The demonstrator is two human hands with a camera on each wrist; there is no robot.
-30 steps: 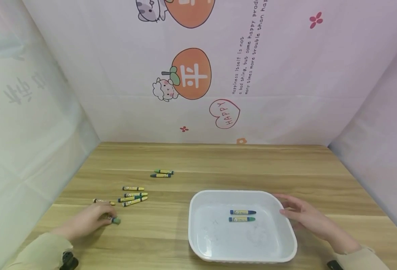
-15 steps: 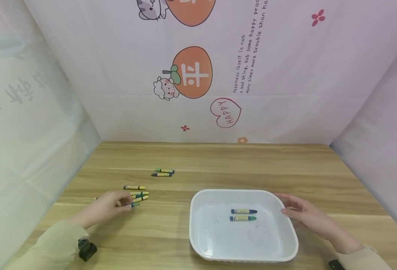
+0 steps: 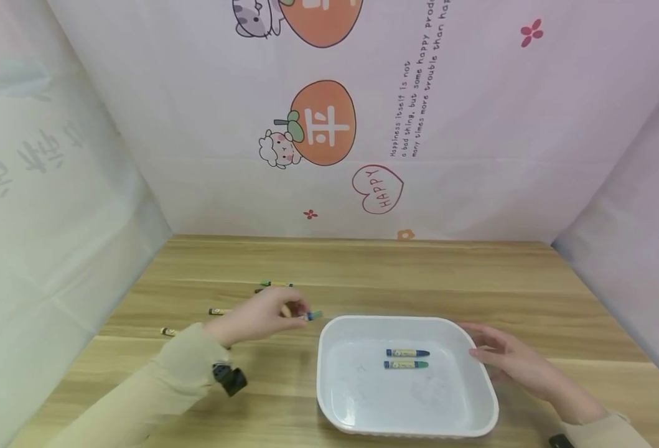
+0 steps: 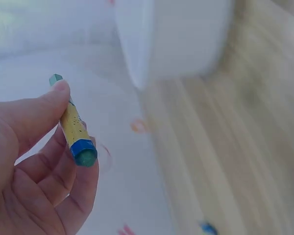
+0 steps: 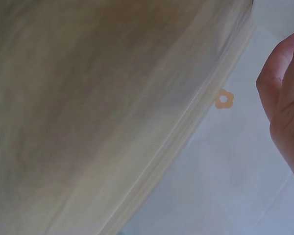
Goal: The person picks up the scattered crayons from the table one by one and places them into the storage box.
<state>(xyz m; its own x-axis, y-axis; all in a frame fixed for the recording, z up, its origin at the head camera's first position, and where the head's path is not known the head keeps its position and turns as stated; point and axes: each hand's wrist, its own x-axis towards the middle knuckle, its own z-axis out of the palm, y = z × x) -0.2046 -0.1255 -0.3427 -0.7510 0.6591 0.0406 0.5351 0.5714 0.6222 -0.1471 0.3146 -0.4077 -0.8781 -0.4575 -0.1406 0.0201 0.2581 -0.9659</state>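
Observation:
A green crayon (image 4: 76, 128) with a yellow wrapper and blue bands is pinched between the thumb and fingers of my left hand (image 3: 262, 314). In the head view this hand is over the table, just left of the far corner of a white plastic tray (image 3: 396, 319). A dark blue crayon (image 3: 407, 353) and a green crayon (image 3: 406, 365) lie side by side in the tray. My right hand (image 3: 516, 364) holds the tray's right side, thumb at the rim and fingers along the outer wall. The right wrist view shows part of this hand (image 5: 286, 93) at its edge.
A light green crayon (image 3: 277, 284) lies farther back on the wooden table (image 3: 419, 274), partly behind my left hand. Two yellow-wrapped crayons, one at the left (image 3: 169, 332) and one above it (image 3: 218, 312), show beside the sleeve. Printed white cloth (image 3: 463, 186) encloses the table's back and sides.
My left hand has carried the green crayon from the table's left side, rightward and away, past the group of crayons to near the tray. The right hand stays at the tray.

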